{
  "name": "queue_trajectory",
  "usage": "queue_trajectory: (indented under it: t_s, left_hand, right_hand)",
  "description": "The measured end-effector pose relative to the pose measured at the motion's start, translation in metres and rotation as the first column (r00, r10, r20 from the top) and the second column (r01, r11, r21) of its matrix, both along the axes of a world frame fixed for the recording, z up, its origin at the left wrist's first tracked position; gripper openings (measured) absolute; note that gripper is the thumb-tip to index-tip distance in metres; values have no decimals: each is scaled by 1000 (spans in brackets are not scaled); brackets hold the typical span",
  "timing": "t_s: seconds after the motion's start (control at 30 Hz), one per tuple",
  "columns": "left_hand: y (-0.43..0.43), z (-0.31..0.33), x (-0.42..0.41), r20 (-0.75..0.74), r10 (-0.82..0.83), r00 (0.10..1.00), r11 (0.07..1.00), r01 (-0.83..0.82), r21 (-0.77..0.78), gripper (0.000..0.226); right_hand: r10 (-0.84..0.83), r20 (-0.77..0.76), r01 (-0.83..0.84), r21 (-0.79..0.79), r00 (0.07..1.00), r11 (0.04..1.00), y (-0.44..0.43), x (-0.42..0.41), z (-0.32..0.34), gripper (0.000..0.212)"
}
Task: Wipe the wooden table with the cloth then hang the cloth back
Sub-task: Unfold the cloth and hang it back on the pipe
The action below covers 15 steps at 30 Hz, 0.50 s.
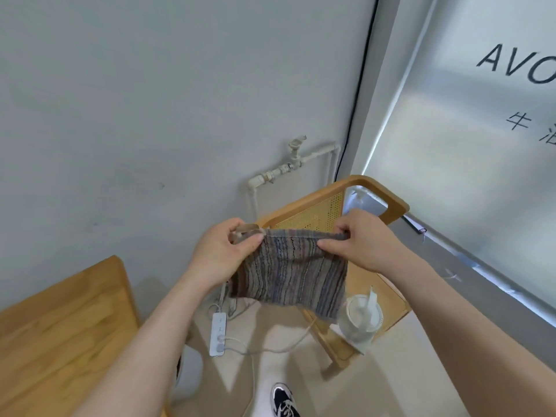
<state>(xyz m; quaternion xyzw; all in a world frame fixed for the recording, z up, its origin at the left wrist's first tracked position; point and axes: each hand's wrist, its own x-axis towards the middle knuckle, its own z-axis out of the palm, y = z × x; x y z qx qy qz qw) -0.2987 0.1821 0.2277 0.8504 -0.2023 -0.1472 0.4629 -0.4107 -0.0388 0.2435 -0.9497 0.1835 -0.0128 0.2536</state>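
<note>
A striped grey-brown cloth (288, 275) hangs spread in the air between my hands, in front of the backrest of a wooden chair (376, 191). My left hand (222, 254) pinches the cloth's upper left corner, where a small loop shows. My right hand (364, 239) pinches the upper right edge. The cloth's top edge is level with the lower part of the chair's cane back. The wooden table (60, 332) lies at the lower left, apart from the cloth.
A white kettle (361, 320) stands on the chair seat just below the cloth. A white power strip (218, 334) and cables lie on the floor. White pipes (288, 167) run along the wall behind. A frosted window fills the right side. My shoe (284, 401) is at the bottom.
</note>
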Motion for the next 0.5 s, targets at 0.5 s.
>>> queue_trajectory:
  t_s: [0.5]
  left_hand:
    - [-99,10,66,-86,237,968,940,-251,-233,44]
  right_hand:
    - [-31,-56,62,751,998,657,-14,155,-6,43]
